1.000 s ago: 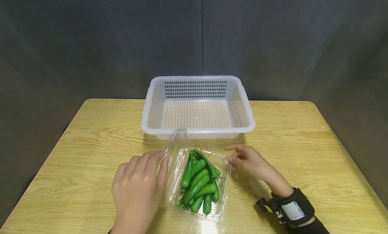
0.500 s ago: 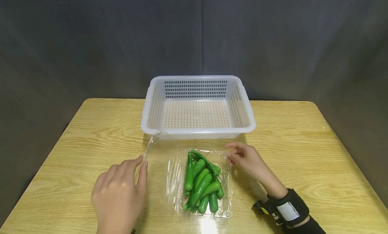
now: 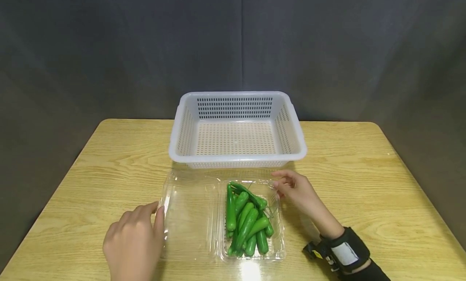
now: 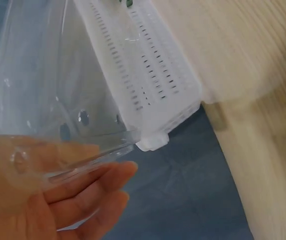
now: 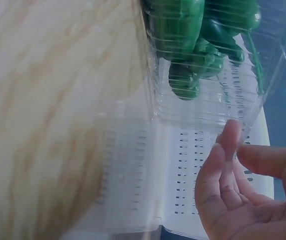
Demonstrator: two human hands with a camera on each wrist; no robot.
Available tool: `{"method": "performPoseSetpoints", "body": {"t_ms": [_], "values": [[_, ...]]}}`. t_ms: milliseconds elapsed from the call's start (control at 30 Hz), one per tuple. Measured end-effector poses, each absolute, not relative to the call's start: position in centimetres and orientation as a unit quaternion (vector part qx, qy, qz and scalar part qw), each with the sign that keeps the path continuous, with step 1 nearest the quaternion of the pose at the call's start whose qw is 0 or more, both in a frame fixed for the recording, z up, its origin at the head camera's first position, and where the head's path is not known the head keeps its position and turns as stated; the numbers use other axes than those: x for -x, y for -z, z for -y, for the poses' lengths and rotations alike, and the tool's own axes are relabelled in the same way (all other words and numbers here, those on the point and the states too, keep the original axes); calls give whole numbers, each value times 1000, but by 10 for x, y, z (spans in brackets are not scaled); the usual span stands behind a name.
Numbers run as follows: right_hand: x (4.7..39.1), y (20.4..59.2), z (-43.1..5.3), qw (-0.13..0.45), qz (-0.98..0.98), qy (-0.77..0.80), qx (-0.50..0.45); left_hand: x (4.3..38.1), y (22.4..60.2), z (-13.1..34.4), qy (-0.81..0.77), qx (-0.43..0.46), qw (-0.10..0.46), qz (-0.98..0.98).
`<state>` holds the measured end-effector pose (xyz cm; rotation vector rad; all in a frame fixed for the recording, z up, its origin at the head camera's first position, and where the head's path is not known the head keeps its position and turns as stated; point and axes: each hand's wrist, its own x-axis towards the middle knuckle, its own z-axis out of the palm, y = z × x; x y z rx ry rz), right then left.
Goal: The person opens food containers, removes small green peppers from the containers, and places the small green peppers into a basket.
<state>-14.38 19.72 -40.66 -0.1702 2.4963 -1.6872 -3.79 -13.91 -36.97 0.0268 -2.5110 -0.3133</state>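
Note:
A clear plastic clamshell box lies open on the table, its lid (image 3: pixel 191 220) folded out to the left of its base (image 3: pixel 276 236). Several slim green peppers (image 3: pixel 247 226) are heaped in the base; the right wrist view shows green peppers (image 5: pixel 178 30) through the clear wall. My left hand (image 3: pixel 132 238) pinches the lid's left edge between thumb and fingers, and in the left wrist view the lid's rim passes between the fingers of this hand (image 4: pixel 62 185). My right hand (image 3: pixel 296 192) pinches the base's far right corner, with thumb and fingertips meeting there in the right wrist view.
Behind the box stands a white perforated plastic basket (image 3: pixel 236 157) with nothing in it. The wooden table (image 3: pixel 356 184) runs out to both sides. A dark curtain (image 3: pixel 233 50) hangs along the back and sides.
My left hand has swung the lid leftward and down, from steeply raised to nearly flat. The base has turned a little and shifted slightly right. My right hand stays at its corner.

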Motion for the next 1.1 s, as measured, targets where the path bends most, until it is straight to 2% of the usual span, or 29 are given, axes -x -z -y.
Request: {"method": "performPoseSetpoints", "body": {"t_ms": [367,767,1100], "values": [[146,412,-201,59,-810,581,51,43,378,144,121,8,222,967],[149,412,-202,59,-838,541,37,54,375,156,157,-6,66,985],[152,410,-202,50,-859,507,52,67,382,160,156,5,34,987]]}}
